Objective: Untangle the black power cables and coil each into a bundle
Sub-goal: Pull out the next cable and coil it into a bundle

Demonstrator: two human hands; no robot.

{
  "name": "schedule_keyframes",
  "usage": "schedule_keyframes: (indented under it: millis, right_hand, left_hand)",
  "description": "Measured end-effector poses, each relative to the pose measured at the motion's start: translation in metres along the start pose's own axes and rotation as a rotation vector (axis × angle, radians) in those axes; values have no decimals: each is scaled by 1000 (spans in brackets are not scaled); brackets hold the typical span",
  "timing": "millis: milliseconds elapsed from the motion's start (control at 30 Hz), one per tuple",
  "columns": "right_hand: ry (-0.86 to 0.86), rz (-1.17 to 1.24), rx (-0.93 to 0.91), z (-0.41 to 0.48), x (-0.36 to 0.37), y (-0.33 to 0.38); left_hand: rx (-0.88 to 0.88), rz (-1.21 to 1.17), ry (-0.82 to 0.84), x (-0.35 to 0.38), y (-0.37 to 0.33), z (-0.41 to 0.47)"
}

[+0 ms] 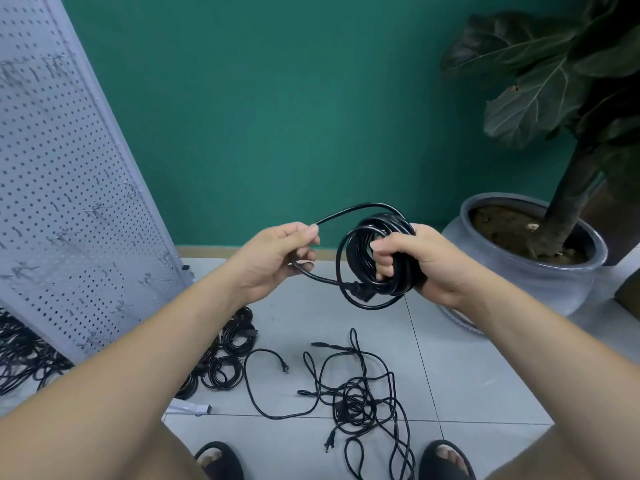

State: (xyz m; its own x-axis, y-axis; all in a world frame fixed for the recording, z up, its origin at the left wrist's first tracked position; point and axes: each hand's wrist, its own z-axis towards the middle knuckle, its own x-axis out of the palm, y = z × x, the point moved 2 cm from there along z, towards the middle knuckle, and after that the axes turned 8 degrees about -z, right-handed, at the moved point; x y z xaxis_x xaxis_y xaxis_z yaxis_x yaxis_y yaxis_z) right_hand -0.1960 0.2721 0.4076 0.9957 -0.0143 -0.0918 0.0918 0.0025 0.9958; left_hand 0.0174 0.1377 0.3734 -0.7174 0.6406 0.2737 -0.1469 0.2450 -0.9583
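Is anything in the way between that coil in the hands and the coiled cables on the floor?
Nothing visible blocks it. The coil sits in the right hand, the left hand pinching its loose end; the floor bundles lie lower left by the pegboard.

The pale grey tiled floor (467, 375) carries a loose tangle of black cables (356, 400) in the middle. A single looped cable (284, 368) lies just left of it, with several coiled bundles (235, 336) beside that. A grey plant pot (519, 282) stands at the right and a perforated panel (69, 202) at the left.
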Motion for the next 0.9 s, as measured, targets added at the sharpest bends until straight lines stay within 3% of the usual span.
schedule_keyframes:
  millis: [267, 500, 667, 733, 800, 900]
  right_hand:
    - [1, -152, 46, 0, -2, -5]
    - [-17, -118, 41, -1, -6, -5]
    - [1, -50, 65, 0, 3, -10]
    - [18, -24, 73, 0, 10, -12]
    - [23, 15, 83, -1, 14, -11]
    - [41, 36, 73, -3, 16, -7]
  left_hand:
    - [9, 9, -88, -4, -13, -1]
    - [124, 781, -161, -16, -2, -1]
    - [-22, 317, 117, 13, 10, -10]
    - [48, 320, 190, 28, 12, -13]
    - [186, 387, 133, 34, 15, -10]
    - [394, 501, -95, 32, 10, -4]
